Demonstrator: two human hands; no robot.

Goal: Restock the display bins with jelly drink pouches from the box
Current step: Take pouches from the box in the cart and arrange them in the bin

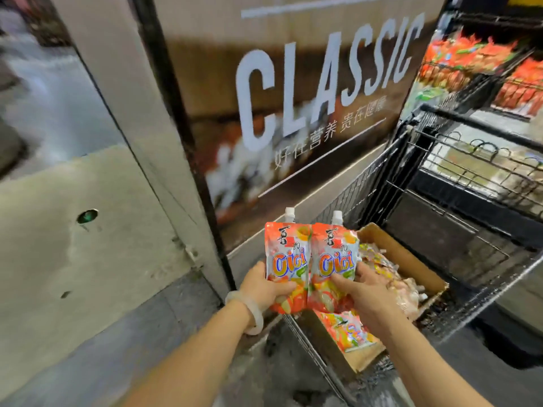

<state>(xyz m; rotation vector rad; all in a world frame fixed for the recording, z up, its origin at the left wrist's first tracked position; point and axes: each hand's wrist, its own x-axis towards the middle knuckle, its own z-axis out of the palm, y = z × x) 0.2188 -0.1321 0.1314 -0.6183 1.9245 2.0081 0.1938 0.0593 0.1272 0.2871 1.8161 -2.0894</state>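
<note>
Right, left hand point(266, 286) grips one jelly pouch point(286, 259), right hand point(363, 289) grips the other point(335, 259), both raised just above the box point(408, 259) (more pouches inside). Keep spouts up, fingers low on the pouches, then carry to the bins point(470, 63) beyond the box.

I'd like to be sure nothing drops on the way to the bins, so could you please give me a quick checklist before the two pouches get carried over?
1. Left hand grips the left pouch: ok.
2. Right hand grips the right pouch: ok, fingers across its lower front.
3. White caps on both pouches: ok, both in place.
4. Pouches lifted clear of the cardboard box: ok.
5. More stock left in the box: ok, another pouch lies in it.
6. Room in the display bins: cannot tell; they look blurred.
</note>
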